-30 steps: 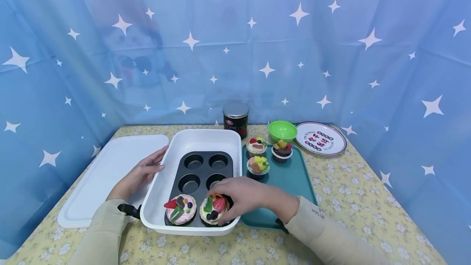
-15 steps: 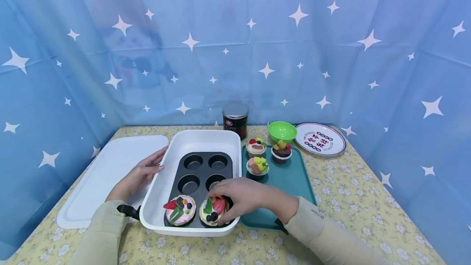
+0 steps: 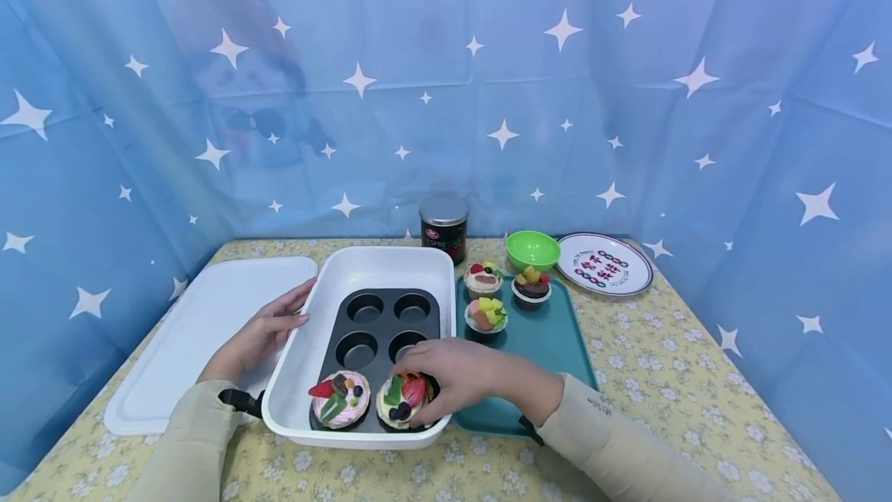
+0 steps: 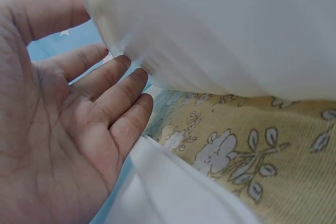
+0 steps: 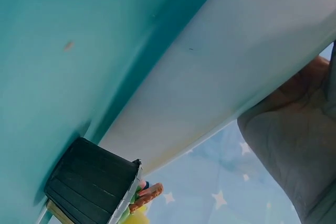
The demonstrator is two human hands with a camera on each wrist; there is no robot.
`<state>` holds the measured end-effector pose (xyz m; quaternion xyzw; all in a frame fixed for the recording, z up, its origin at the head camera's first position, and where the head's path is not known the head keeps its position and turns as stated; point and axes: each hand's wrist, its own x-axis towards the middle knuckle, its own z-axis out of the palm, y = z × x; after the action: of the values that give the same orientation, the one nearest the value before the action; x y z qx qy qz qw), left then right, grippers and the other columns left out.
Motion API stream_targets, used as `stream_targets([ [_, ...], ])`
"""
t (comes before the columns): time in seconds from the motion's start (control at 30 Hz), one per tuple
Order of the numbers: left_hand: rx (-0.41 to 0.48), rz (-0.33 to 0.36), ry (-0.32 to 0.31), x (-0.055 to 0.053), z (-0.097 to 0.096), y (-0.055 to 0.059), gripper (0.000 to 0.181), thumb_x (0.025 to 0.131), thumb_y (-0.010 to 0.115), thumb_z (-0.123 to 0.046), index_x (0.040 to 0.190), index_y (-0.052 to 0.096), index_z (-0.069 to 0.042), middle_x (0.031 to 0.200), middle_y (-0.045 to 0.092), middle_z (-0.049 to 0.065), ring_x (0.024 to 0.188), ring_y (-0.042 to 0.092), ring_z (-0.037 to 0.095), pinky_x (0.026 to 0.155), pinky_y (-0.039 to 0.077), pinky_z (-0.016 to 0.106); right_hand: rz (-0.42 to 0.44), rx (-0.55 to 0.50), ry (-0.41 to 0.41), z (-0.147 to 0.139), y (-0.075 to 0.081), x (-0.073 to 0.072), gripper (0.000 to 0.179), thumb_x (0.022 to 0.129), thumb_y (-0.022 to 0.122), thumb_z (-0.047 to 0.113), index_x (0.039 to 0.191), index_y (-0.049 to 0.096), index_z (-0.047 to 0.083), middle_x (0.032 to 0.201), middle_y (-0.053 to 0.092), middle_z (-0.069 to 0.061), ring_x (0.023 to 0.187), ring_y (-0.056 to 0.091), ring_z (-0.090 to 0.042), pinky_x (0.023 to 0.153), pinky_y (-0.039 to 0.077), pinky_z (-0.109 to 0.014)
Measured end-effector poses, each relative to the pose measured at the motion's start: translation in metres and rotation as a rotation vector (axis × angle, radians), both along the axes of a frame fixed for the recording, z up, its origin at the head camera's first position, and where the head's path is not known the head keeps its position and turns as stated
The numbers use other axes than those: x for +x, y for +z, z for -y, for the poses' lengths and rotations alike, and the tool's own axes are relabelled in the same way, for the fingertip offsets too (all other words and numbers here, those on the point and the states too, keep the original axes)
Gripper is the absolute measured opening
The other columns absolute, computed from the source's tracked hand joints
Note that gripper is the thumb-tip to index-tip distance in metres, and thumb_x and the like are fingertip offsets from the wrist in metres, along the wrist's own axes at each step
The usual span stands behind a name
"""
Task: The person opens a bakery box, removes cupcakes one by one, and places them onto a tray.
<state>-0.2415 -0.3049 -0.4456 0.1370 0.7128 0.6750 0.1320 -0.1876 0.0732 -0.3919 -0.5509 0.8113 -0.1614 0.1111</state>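
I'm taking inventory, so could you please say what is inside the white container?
A dark muffin pan, with a pink cake and a pale cake at its near end. The right hand partly hides the latter and the cup behind; the pan hides what's beneath.

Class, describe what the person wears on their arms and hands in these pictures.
The left hand and right hand are ungloved. The left sleeve and right sleeve are pale beige; the right bears a small marking, unreadable. A black piece shows near the left cuff, another near the right.
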Motion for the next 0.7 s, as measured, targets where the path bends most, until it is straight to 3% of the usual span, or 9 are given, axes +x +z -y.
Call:
stream_targets([
  [0.7,0.017,0.003,-0.016,0.0006,-0.0002,0.0004,0.074,0.101,0.055,-0.008,0.163,0.016,-0.015,0.167,0.014,0.015,0.128,0.053,0.004,0.098,0.051,0.028,-0.012,-0.012,0.014,0.0015,-0.0019,0.0006,0.058,0.09,0.072,0.051,0.138,0.058,0.021,0.131,0.06,0.007,0.113,0.055,-0.002,0.093,0.047,-0.015],
])
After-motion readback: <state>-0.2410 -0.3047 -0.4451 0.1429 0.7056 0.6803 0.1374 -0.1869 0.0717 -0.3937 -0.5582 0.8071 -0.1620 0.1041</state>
